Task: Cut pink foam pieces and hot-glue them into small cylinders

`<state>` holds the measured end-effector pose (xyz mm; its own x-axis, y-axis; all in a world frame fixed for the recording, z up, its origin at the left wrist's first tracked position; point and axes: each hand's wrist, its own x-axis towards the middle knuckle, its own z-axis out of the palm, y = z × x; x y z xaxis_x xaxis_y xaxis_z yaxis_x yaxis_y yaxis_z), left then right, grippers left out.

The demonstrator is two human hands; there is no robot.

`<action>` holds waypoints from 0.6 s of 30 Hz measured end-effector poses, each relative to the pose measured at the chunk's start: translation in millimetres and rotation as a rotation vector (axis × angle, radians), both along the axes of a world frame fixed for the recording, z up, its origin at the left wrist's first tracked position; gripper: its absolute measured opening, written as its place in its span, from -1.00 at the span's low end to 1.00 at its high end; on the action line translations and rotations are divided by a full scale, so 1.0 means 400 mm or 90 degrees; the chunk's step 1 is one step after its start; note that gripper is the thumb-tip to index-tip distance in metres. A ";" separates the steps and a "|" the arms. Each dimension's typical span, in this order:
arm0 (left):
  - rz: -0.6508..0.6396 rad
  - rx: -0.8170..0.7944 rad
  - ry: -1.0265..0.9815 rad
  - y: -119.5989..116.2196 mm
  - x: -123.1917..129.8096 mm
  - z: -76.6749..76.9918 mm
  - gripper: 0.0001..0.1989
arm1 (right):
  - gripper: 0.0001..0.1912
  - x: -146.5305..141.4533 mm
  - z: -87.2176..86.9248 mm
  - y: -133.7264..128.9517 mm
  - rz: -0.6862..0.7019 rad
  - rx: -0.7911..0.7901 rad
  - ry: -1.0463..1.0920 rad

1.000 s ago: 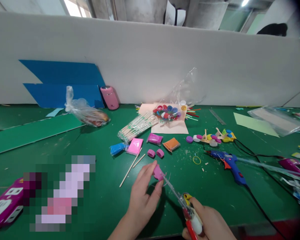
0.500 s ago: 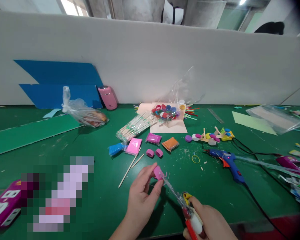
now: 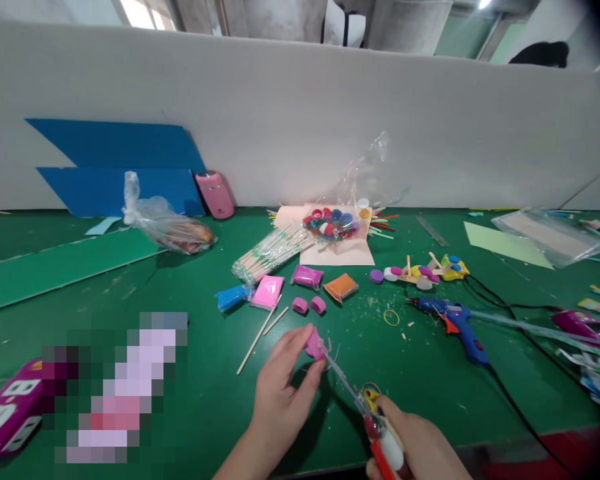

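Observation:
Between the fingertips and thumb of my left hand [image 3: 285, 393] is a pink bottle cap [image 3: 313, 344], pinched a little above the table. My right hand [image 3: 415, 433] is wrapped round a long thin tool with a red and white handle [image 3: 384, 450]. Its slender shaft [image 3: 344, 380] runs up to the left and its tip touches the cap. A small pink curl sticks out beside that tip. Something yellow [image 3: 371, 395] shows at the top of my right hand; I cannot make out its kind. Two more pink caps [image 3: 309, 306] lie just beyond my left hand.
A blue glue gun [image 3: 453, 320] with a cord lies on the right, beside joined coloured caps and sticks [image 3: 420, 272]. Wooden sticks [image 3: 260, 337], packets of coloured clay [image 3: 307, 276], a bag of caps [image 3: 333, 225] and bagged sticks [image 3: 273, 253] lie ahead. A power strip [image 3: 13, 413] is at left.
The pink cap has tilted slightly in my left hand, and the pink curl at the tool's tip stands out more. My right hand has hardly moved.

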<state>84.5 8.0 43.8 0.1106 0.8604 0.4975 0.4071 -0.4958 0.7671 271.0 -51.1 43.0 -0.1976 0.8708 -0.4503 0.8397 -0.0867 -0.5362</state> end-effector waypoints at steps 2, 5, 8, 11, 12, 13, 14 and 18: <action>0.007 0.008 0.014 0.000 -0.001 0.003 -0.56 | -0.71 0.002 -0.007 -0.001 0.013 -0.015 -0.004; 0.014 0.009 0.020 -0.001 -0.002 0.002 -0.54 | -0.68 0.003 -0.026 -0.008 -0.003 -0.010 -0.024; 0.008 -0.011 -0.016 -0.003 -0.002 -0.005 -0.53 | -0.71 0.001 -0.047 -0.017 -0.029 0.006 -0.049; -0.011 -0.089 -0.126 -0.006 0.003 -0.014 -0.55 | -0.73 -0.001 -0.050 -0.016 -0.023 0.010 -0.060; -0.016 -0.131 -0.171 -0.008 0.005 -0.016 -0.56 | -0.74 -0.001 -0.046 -0.014 -0.016 0.012 -0.058; -0.019 -0.172 -0.210 -0.010 0.006 -0.017 -0.58 | -0.74 -0.002 -0.040 -0.011 -0.008 0.011 -0.055; -0.020 -0.206 -0.242 -0.011 0.006 -0.017 -0.59 | -0.75 -0.002 -0.034 -0.009 -0.004 0.010 -0.054; -0.024 -0.266 -0.291 -0.011 0.002 -0.008 -0.64 | -0.73 0.001 -0.030 -0.007 -0.009 0.009 -0.055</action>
<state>85.4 3.6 40.5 -0.0009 0.9923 0.1238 -0.0205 -0.1238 0.9921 271.3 -54.0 31.1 -0.1467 0.8795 -0.4527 0.8815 -0.0914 -0.4633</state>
